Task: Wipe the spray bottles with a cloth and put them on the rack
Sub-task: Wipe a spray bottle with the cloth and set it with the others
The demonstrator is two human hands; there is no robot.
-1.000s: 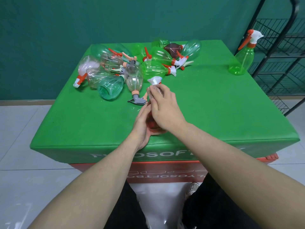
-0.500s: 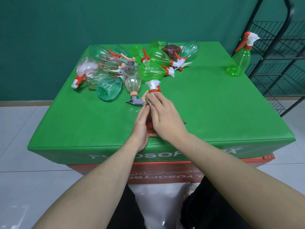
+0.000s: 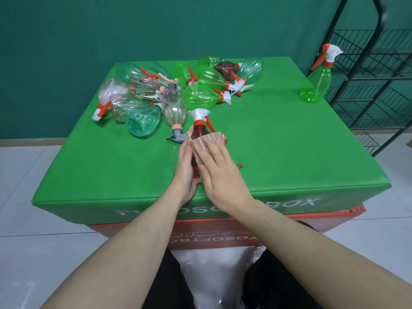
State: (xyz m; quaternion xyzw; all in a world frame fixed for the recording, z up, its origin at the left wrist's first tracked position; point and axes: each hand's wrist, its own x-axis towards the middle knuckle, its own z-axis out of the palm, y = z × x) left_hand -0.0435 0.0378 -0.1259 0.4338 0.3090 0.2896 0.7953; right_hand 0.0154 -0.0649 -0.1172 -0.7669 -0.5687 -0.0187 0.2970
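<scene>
i see the red bottle [image 3: 199, 133] held at the near middle of the green table [image 3: 289, 152], its white and orange nozzle [image 3: 199, 114] pointing away from me. the left hand [image 3: 185, 172] cups its left side from below, fingers curled round the body. the right hand [image 3: 219, 172] lies over it with the cloth [image 3: 209, 141] underneath, fingers nearly straight and pressing the cloth flat onto the bottle. compared with half a second ago, the right hand has slid back toward me, so more of the neck and the cloth's far edge now show beyond the fingertips, where before the fingers reached nearly to the nozzle. the bottle itself sits in much the same spot.

the pile of bottles [image 3: 178, 92] lies on the far left of the table, unchanged. one green bottle [image 3: 316, 85] stands upright at the far right corner, just beside the black wire rack [image 3: 367, 79], as it did before.
</scene>
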